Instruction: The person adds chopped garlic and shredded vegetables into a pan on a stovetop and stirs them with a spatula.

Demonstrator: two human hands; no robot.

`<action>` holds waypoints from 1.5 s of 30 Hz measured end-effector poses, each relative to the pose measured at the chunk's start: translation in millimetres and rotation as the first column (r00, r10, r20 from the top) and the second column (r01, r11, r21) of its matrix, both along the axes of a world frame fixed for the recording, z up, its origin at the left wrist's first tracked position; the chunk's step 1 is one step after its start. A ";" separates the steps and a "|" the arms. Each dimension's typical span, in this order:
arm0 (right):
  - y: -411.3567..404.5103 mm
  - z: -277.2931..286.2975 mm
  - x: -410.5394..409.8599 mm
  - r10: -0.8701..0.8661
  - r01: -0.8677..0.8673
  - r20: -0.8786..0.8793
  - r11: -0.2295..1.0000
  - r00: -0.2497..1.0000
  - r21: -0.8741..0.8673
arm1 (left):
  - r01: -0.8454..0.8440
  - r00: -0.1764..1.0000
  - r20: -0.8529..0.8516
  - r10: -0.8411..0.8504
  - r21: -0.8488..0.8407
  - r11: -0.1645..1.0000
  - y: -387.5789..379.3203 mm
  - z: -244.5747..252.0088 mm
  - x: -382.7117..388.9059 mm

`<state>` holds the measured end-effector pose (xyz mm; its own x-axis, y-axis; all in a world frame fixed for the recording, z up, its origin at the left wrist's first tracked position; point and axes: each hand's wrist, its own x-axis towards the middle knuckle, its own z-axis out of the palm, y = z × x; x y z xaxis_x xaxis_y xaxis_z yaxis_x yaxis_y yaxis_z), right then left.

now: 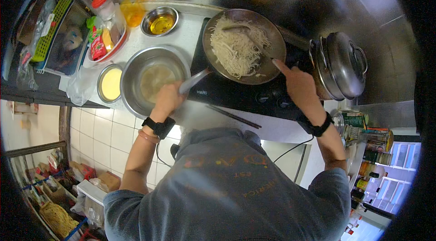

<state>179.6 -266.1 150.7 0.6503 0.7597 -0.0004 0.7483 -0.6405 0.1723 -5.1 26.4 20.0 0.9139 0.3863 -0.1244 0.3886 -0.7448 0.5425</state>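
My left hand (169,98) is closed around the grey handle (194,81) of a wok (272,41), over the edge of a steel basin (131,70). In the wok lies a heap of pale thin strands (231,52), perhaps noodles. My right hand (300,86) grips the end of a spatula or ladle (253,41), index finger stretched along its handle. The tool's head rests among the strands and is partly hidden. Under the wok is a black Vatti cooktop (224,94). Some cloudy liquid (153,77) stands in the basin.
A lidded steel pot (344,65) stands right of the wok. Dark chopsticks (235,117) lie along the counter's front. On the left are a bowl of yellow liquid (111,84), a steel bowl of oil (160,24), a red-rimmed basket (110,50) of packets and a red-lidded jar (103,5).
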 end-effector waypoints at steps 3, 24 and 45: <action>-0.6 -14.3 -2.5 0.000 0.026 0.131 0.980 0.991 -0.198 | -0.019 0.999 0.036 0.019 -0.005 1.000 -3.6 3.8 0.2; 4.4 36.7 20.6 -0.050 0.035 -0.123 0.992 0.991 -0.120 | 0.003 1.000 -0.017 -0.003 -0.009 1.000 -0.3 -4.1 -1.3; -13.9 23.6 17.4 0.024 -0.039 -0.164 0.995 0.986 -0.092 | 0.045 0.999 0.030 -0.045 0.004 0.999 2.9 -11.6 1.0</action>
